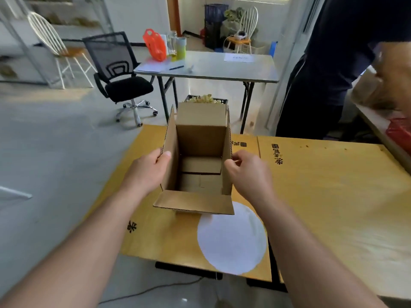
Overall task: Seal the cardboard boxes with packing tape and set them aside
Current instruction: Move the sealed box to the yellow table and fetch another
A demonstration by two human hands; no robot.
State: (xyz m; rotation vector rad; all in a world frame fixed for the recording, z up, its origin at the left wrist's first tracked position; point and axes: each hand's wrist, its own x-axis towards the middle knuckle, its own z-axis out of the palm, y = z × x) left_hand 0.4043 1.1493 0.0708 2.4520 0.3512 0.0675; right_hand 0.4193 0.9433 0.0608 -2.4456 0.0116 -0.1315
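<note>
An open brown cardboard box [200, 138] stands on a table covered with flattened yellow cardboard [322, 196]. All its top flaps stand up or hang outward, and the inside looks empty. My left hand [150, 168] grips the left side flap, thumb over its top edge. My right hand [246, 172] pinches the right side flap at its edge. The near flap [193, 202] folds out toward me. No packing tape is in view.
A white round disc [231, 238] lies on the table just in front of the box. Behind stand a grey folding table [222, 70], a black office chair [120, 72] and a black crate [206, 100]. A person in dark clothes [329, 70] stands at the right.
</note>
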